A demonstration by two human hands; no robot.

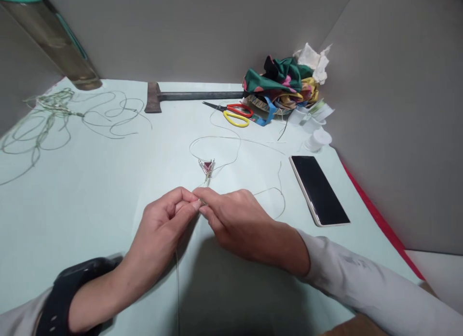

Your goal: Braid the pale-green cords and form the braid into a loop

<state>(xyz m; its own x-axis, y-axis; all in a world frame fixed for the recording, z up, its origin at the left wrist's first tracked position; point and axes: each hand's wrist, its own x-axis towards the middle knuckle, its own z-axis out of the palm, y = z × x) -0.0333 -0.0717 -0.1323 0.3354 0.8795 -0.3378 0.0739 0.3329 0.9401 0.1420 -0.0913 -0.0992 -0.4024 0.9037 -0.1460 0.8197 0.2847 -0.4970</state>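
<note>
Hands: two, the left hand [155, 235] and the right hand [242, 220]; clock directions below run from where they meet.
Pendant [208, 166]: one, just beyond the hands at 12 o'clock, lying on the pale bench [108, 196].
Scissors [224, 109]: one pair at 1 o'clock, one loop red, one yellow.
Hatchet [202, 96]: one, rust-brown head at 11 o'clock, dark handle running toward 1.
Phone [320, 191]: one, dark screen up, at 3 o'clock.
Bottle [61, 42]: one, teal-topped, between 10 and 11 o'clock.
Cord tangle [56, 104]: one, greenish, at 10 o'clock; strands too knotted to count.
Fabric heap [285, 78]: one, at 1 o'clock; pieces overlap, number unclear.
Smartwatch [60, 292]: one, black, on the left wrist.
Pendant's look: small triangle, dark red middle, silvery edges, narrow end toward the hands.
Thin cord [177, 288]: pale, leading from the pendant's narrow end to the fingers; a length hangs toward 7 o'clock, others loop loosely at 12 and 3.
Left grip: thumb and forefinger closed in a pinch on the thin cord.
Right grip: likewise pinched shut on it, fingertips touching the left's.
</note>
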